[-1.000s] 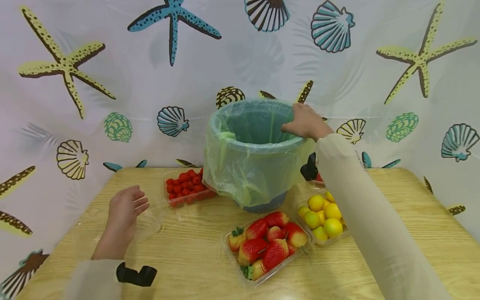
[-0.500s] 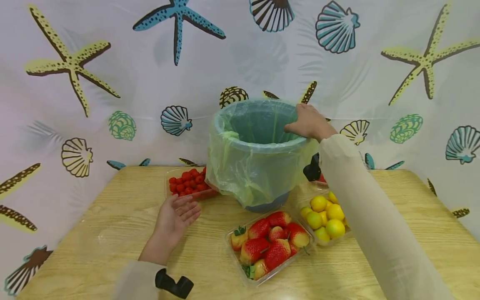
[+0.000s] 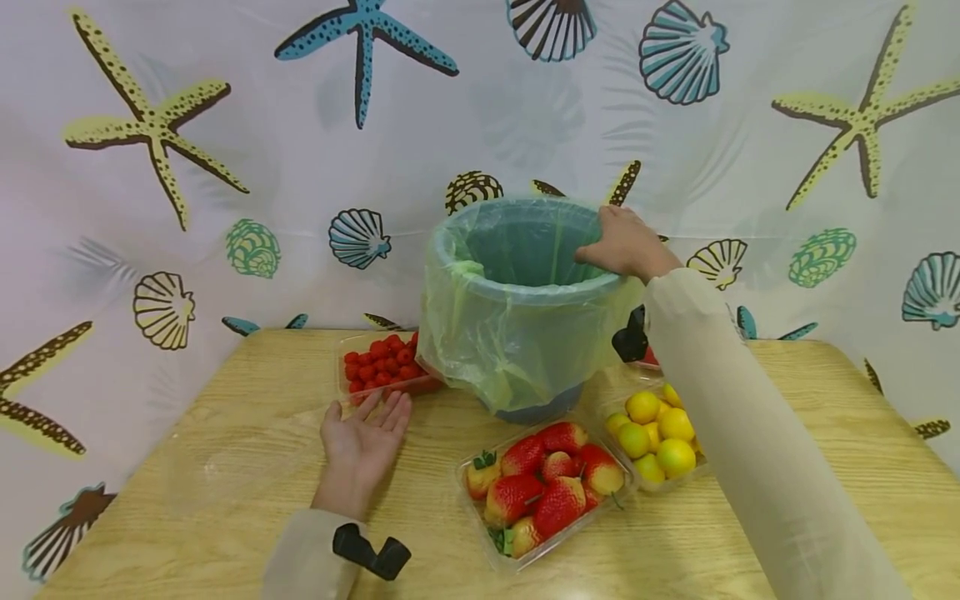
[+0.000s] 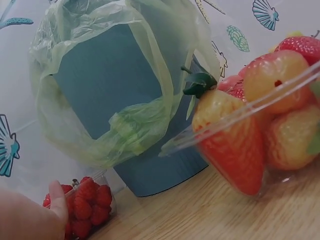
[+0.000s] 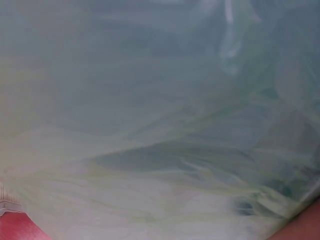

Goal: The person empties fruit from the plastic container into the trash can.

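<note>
Far middle of the desk, blue bin (image 3: 540, 412): stands with a pale green see-through liner (image 3: 517, 350) folded out over its rim, hem hanging just above the base. Bin floor out of sight.
Raspberry box (image 3: 408, 388): clear plastic, just left of bin, piled with red berries (image 3: 382, 365); right end partly covered by liner.
Strawberry box (image 3: 555, 543): clear, near side of bin, heaped with large strawberries (image 3: 558, 504), some yellowish.
Yellow-fruit box: clear, just right of strawberries, holding round yellow fruit (image 3: 675, 458); partly behind the right sleeve (image 3: 720, 383).
Right hand (image 3: 626, 242): grips bin rim at right, thumb inside; other fingertips hidden.
Left hand (image 3: 363, 442): palm up, fingers extended, slightly spread, holding nothing. Just near side of raspberry box, left of strawberry box; contact with raspberry box cannot be told.
Wrists: black mount (image 3: 371, 550) on left sleeve (image 3: 311, 554).
Desk (image 3: 420, 533): pale wood grain.
Room: white cloth (image 3: 480, 125) behind, printed with starfish and shells.
</note>
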Tool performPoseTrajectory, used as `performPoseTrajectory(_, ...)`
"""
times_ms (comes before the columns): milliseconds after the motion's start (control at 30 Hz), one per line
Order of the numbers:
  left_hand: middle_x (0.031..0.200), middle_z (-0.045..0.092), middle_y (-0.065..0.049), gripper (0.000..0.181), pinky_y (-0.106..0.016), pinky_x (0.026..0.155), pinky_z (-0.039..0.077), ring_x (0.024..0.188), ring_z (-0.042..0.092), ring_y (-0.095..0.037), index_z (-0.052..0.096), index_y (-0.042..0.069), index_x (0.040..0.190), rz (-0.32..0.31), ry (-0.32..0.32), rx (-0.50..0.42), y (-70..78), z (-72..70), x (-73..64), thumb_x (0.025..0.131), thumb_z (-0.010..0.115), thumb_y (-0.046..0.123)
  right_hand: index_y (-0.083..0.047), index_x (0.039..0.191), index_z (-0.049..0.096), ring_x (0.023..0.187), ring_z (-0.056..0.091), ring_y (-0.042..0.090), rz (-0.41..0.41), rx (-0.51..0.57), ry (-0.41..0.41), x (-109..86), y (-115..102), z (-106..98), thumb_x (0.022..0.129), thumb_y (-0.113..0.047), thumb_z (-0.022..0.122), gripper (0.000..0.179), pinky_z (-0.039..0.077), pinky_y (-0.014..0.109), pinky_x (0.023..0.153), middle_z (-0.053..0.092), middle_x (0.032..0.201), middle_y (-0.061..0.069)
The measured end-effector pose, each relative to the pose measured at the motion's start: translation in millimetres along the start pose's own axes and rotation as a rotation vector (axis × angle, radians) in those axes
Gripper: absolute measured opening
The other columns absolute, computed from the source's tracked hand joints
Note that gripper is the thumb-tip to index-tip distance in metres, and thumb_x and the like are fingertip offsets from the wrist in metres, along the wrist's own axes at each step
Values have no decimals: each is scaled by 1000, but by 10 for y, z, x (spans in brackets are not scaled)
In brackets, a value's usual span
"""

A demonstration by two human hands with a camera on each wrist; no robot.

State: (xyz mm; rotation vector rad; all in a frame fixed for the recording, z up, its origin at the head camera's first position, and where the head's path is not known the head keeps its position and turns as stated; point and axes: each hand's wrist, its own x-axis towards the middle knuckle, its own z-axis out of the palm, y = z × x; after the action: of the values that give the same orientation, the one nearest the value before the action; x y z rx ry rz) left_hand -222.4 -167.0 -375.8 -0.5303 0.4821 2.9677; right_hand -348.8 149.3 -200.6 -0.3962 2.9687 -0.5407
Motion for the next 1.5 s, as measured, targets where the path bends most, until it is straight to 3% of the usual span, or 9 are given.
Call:
performPoseTrajectory(167,134,23,-2,50,-28,113,29,139,21,-17,29,19,135,11,41,-3,8,-30,22,101,11,52,5,151,4,147,2,39,-7,-9,6,11,-3,2,95,-32,49,81,13,54,117,2,159,22)
performPoseTrajectory(333,129,27,-1,37,-29,111,31,129,29,-18,37,17,118,26,70,66,-9,-50,37,103,15,43,4,151,3,147,2,38,-4,-8,-1,14,1,5,95,-33,49,81,13,54,117,2,159,22)
performPoseTrajectory(633,123,34,-4,28,-30,108,35,131,30,-19,37,14,120,23,80,132,-30,-3,100,104,22,32,4,151,4,147,2,39,-8,16,9,-7,34,8,94,-32,49,81,13,55,117,2,159,22)
performPoseTrajectory(767,106,49,-4,31,-31,105,37,121,39,-20,51,9,96,33,109,128,-18,-33,117,104,27,26,4,151,3,147,2,38,-6,14,0,-8,31,24,95,-32,49,81,12,54,118,2,159,21)
performPoseTrajectory(900,94,56,-3,37,-30,98,41,110,45,-18,55,9,78,37,119,122,-6,-63,127,103,31,22,4,151,2,147,2,38,-4,-3,-1,2,31,23,95,-33,48,82,12,53,118,1,159,22)
performPoseTrajectory(1000,96,55,-3,34,-28,94,42,108,46,-18,54,9,79,38,119,104,-3,-57,134,103,33,22,5,151,2,147,2,38,-4,-9,6,7,34,9,95,-33,48,82,12,53,118,1,159,22)
performPoseTrajectory(1233,103,52,0,12,-25,93,43,106,48,-16,46,14,104,55,142,121,19,-62,154,102,34,19,4,151,2,147,2,38,-3,9,1,8,23,8,95,-32,48,82,12,53,118,1,159,22)
performPoseTrajectory(1500,91,62,-2,17,-23,87,44,90,57,-15,50,11,106,59,143,88,29,-80,102,102,35,17,3,152,2,147,1,38,4,11,-5,3,22,-4,95,-32,48,81,12,54,117,0,159,21)
